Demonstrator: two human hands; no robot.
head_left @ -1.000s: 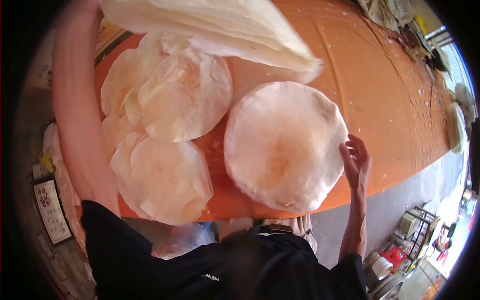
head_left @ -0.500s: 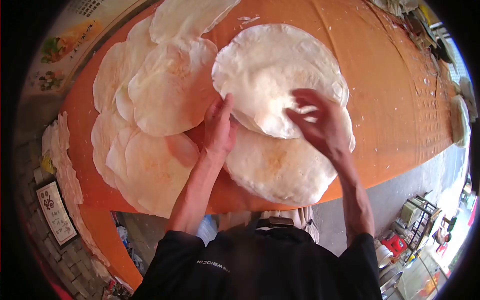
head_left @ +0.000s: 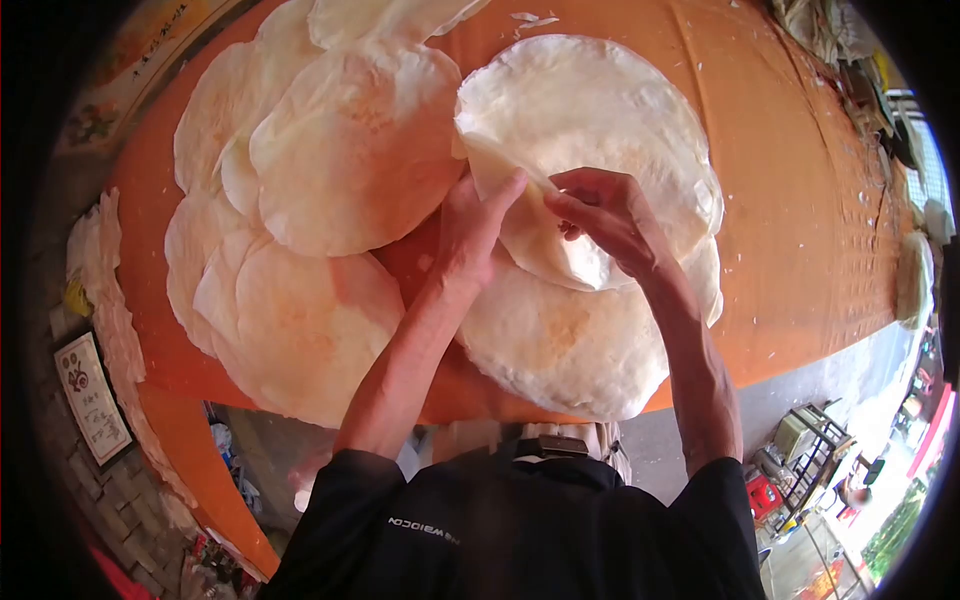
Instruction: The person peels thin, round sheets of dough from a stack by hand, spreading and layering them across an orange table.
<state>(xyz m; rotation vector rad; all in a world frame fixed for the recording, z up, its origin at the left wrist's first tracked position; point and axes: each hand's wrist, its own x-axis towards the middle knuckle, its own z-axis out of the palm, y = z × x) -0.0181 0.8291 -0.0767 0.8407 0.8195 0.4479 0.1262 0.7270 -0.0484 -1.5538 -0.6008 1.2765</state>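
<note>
A thin, round, pale flatbread (head_left: 610, 115) lies on top of the right-hand pile, its near left edge lifted and folded up. My left hand (head_left: 472, 228) grips this edge, thumb on top and the other fingers hidden beneath. Just to its right, my right hand (head_left: 607, 212) pinches the raised fold between thumb and fingers. Below it in the pile, another flatbread (head_left: 565, 350) with a browned patch shows toward my body. To the left, several more overlap, among them an upper flatbread (head_left: 350, 150) and a lower flatbread (head_left: 310, 330).
An orange cloth-covered table (head_left: 800, 200) carries the flatbreads, with small white scraps (head_left: 535, 20) at the far side. Pale, ragged sheets (head_left: 115, 300) hang along the left edge. A framed sign (head_left: 92, 398) is at left; a metal rack (head_left: 815, 455) stands on the floor at right.
My right hand has moved left from above the flatbread and now pinches its edge beside my left hand. That edge has been lifted and folded up. The view has shifted slightly.
</note>
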